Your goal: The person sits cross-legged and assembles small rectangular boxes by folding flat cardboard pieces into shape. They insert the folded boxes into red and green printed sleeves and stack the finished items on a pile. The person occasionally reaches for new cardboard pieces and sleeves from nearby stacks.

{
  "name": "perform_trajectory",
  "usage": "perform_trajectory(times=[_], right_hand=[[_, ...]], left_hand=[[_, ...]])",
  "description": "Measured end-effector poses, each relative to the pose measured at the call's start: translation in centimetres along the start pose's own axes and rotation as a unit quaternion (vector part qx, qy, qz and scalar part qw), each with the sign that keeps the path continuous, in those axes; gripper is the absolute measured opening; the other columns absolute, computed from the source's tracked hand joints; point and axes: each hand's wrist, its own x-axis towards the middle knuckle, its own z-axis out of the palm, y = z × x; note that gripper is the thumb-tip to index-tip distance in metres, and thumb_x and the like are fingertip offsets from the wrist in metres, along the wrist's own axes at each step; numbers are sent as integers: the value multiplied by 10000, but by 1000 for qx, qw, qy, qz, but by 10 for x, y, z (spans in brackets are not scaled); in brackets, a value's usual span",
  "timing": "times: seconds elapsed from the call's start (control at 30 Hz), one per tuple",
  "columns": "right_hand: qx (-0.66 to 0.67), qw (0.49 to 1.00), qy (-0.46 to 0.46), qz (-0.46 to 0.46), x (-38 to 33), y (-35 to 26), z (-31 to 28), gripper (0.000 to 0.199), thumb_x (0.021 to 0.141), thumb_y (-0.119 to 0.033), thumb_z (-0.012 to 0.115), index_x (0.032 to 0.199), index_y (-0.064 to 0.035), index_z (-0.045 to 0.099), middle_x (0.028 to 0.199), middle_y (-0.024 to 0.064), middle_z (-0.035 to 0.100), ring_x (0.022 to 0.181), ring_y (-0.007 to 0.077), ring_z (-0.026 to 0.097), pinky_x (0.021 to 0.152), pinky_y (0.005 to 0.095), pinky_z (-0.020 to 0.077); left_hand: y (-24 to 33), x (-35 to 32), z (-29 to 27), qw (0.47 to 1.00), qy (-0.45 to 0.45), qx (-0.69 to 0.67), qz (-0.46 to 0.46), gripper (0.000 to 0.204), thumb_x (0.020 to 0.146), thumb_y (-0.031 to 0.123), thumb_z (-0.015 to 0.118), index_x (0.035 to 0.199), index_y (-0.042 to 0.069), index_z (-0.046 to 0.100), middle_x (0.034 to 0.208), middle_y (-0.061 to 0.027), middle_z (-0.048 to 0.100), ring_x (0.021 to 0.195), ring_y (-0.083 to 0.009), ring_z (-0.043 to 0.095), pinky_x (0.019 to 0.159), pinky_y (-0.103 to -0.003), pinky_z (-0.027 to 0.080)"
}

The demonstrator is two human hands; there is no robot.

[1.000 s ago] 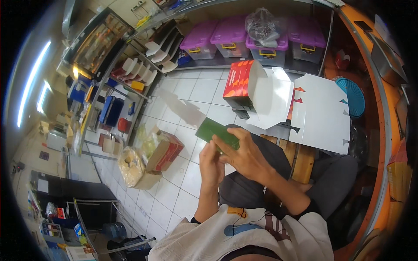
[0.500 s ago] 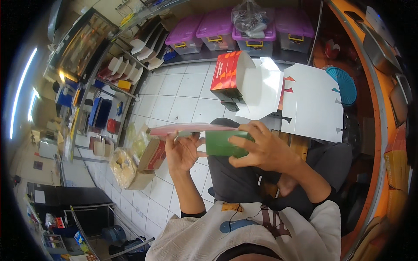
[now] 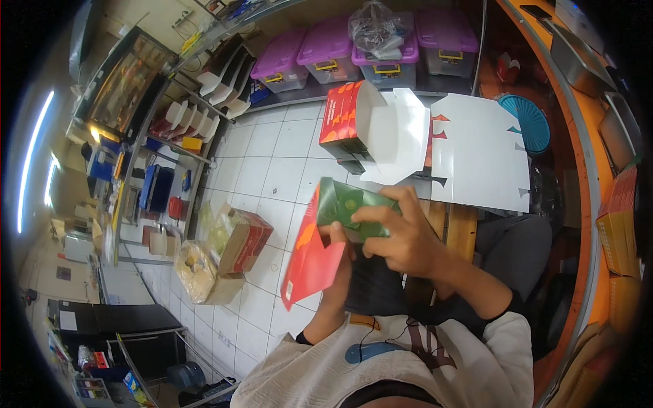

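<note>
Red and green printed cardboard, a flat unfolded carton (image 3: 326, 238), is being held above the person's lap over the tiled floor (image 3: 272, 163). Both hands are gripping it: the right hand (image 3: 398, 238) is closing over the green panel, and the left hand (image 3: 338, 255) is pinching the red flap from beneath.
</note>
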Motion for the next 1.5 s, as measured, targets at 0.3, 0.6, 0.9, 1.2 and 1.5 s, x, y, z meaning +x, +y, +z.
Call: perform_trajectory(times=[0.3, 0.6, 0.9, 1.2, 1.5], right_hand=[[-20, 998, -37, -47, 10, 12, -21, 290, 601, -60, 623, 817, -238, 698, 1142, 4, 509, 1041, 299, 432, 836, 412, 389], [-47, 998, -46, -7, 10, 14, -19, 242, 669, -65, 615, 868, -172, 700, 1109, 55, 491, 1032, 272, 454, 859, 382, 399], [19, 998, 34, 47, 5, 7, 5, 93, 668, -107, 627, 754, -82, 650, 1110, 63, 496, 1034, 293, 437, 835, 397, 361], [46, 999, -26, 11, 11, 12, -13, 246, 593, -23, 610, 788, -156, 680, 1095, 41, 509, 1052, 327, 433, 853, 402, 431], [-26, 999, -24, 27, 7, 12, -13, 443, 619, 31, 621, 999, -189, 681, 1064, 61, 505, 1038, 280, 487, 815, 354, 491]], left_hand=[[6, 39, -23, 961, -96, -230, -116, 281, 938, 258, 451, 1043, 8, 523, 886, -58, 591, 543, -103, 511, 392, -186, 359], [9, 36, -40, 995, -99, 20, -19, 145, 859, 35, 587, 978, -42, 559, 824, -84, 606, 766, -146, 604, 655, -280, 553], [-8, 19, -10, 997, 28, 43, 61, 85, 864, 27, 579, 833, 12, 502, 867, -83, 586, 768, -119, 581, 726, -266, 497], [-1, 38, -24, 970, -72, -221, -68, 241, 837, 85, 562, 1045, -12, 488, 1053, -117, 574, 953, -207, 592, 849, -348, 500], [3, 43, -40, 968, -123, -212, -52, 429, 772, 85, 544, 1167, -28, 423, 1097, -176, 554, 997, -284, 585, 854, -439, 501]])
